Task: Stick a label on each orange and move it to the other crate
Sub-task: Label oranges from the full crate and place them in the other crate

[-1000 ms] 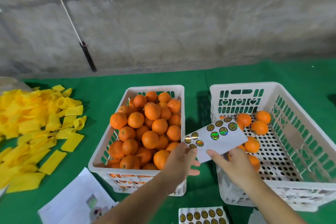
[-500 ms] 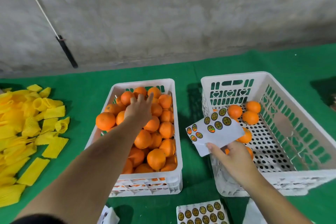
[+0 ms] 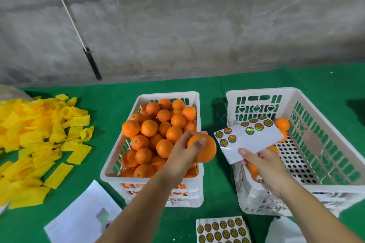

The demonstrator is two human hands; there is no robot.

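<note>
While gripping one orange [image 3: 205, 149] just over the full crate's [image 3: 152, 178] right rim, left hand [image 3: 183, 156] sits curled round it. Nearly empty crate [image 3: 324, 189] under right hand [image 3: 264, 165], pinching label sheet [image 3: 250, 140]. Green gap between both crates, hands apart.

A strip of bare green tabletop [image 3: 214, 183] runs between the full crate [image 3: 152, 183] and the nearly bare crate [image 3: 320, 102], but the left hand [image 3: 182, 156] with its orange [image 3: 207, 150] and the sticker sheet [image 3: 254, 140] held by the right hand [image 3: 264, 165] hang over it. The right crate's perforated floor lies largely open toward its far right side. A yellow foam-net heap [image 3: 39, 140] blocks the left, with papers [image 3: 83, 217] and another label sheet [image 3: 223, 230] along the near edge.
</note>
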